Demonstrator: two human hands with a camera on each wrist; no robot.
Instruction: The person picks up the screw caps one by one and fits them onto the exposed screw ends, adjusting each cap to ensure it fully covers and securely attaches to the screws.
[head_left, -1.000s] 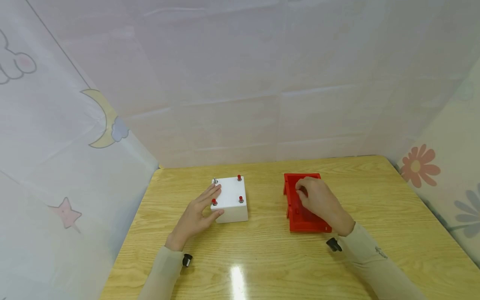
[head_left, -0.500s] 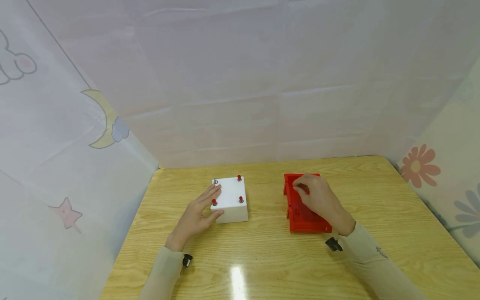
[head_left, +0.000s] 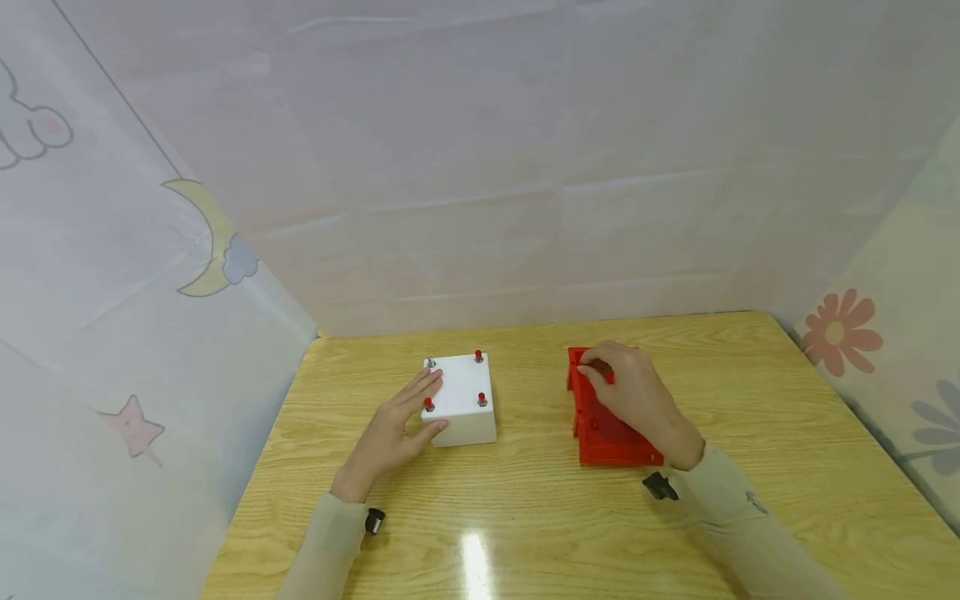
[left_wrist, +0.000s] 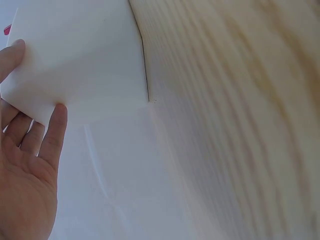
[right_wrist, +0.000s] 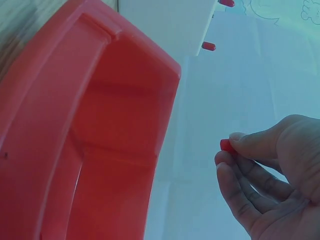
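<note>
A white box (head_left: pixel 463 385) stands on the table at centre left in the head view. Red caps (head_left: pixel 478 356) cover three of its corner posts, while the back-left post (head_left: pixel 431 362) shows bare metal. My left hand (head_left: pixel 386 435) holds the box at its left side, thumb against the front face, fingers on the top and left side. In the right wrist view, a small red cap (right_wrist: pixel 226 145) is pinched between thumb and forefinger of my right hand (right_wrist: pixel 277 180). That hand is above the back of the red bin (head_left: pixel 621 453), hiding part of its inside.
The wooden table (head_left: pixel 517 525) carries the box and the bin, with a gap of bare wood between them. A pale cloth wall (head_left: pixel 480 208) rises behind the table's back edge, and printed cloth hangs at both sides.
My right hand has lifted a little and shifted left and toward the back of the red bin. The left hand and the white box have stayed where they were.
</note>
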